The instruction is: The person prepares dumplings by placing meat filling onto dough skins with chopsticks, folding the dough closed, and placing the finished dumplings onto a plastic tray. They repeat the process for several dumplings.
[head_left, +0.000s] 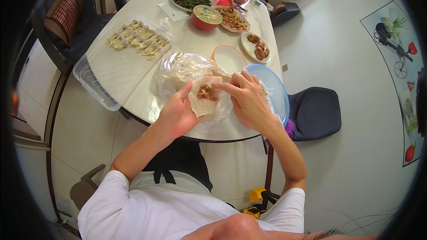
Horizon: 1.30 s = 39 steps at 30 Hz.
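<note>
My left hand (179,114) holds a pale square dough wrapper (202,108), with its thumb along the wrapper's left edge. A lump of reddish-brown meat filling (206,92) lies on the wrapper. At the wrapper's upper right edge is my right hand (247,99), its index finger stretched toward the filling and the other fingers loosely bent. I see nothing held in it. Just behind the hands lies a clear plastic bag (175,67) with pale contents. A round blue-rimmed tray (281,92), partly covered by my right hand, stands beside it. Behind that is a white bowl with an orange rim (228,57).
Rows of folded dumplings (141,40) sit on a board at the table's left, near a clear plastic container (94,88). Farther back are a green vegetable dish (190,0), a red bowl (206,18) and a plate of brown pieces (255,48). A dark chair (315,113) stands right.
</note>
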Each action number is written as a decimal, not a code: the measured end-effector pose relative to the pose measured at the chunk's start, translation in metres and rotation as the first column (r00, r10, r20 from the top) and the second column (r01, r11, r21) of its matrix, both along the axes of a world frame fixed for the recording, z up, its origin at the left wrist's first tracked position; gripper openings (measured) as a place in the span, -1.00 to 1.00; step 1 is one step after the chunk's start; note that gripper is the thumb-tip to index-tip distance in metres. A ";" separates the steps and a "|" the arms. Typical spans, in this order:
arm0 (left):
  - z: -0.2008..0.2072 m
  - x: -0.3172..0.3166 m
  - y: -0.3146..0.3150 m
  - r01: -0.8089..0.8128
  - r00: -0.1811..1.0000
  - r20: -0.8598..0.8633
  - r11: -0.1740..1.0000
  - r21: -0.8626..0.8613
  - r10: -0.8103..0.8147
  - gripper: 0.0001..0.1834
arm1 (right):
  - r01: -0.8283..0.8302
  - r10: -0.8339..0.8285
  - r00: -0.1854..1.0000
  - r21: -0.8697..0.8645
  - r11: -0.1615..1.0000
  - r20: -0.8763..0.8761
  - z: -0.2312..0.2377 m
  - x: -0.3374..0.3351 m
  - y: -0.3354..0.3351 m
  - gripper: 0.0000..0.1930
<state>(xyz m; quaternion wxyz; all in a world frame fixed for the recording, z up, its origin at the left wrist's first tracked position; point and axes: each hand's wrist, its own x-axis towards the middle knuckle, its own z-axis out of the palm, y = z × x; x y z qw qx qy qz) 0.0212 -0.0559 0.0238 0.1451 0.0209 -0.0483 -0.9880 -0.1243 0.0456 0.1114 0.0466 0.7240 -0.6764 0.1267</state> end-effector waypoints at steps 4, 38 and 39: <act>0.004 0.000 -0.002 -0.021 0.999 -0.049 1.000 0.015 0.022 -0.50 | 0.008 -0.008 0.997 0.008 1.000 -0.075 0.004 0.004 0.009 -0.63; 0.008 0.007 0.014 -0.007 0.978 -0.206 0.993 0.120 0.032 -0.46 | 0.005 0.003 0.993 0.061 0.998 -0.120 0.019 0.070 0.050 -0.63; 0.009 0.008 0.015 -0.004 0.979 -0.203 0.993 0.121 0.029 -0.46 | 0.008 -0.001 0.993 0.063 0.998 -0.118 0.017 0.072 0.049 -0.63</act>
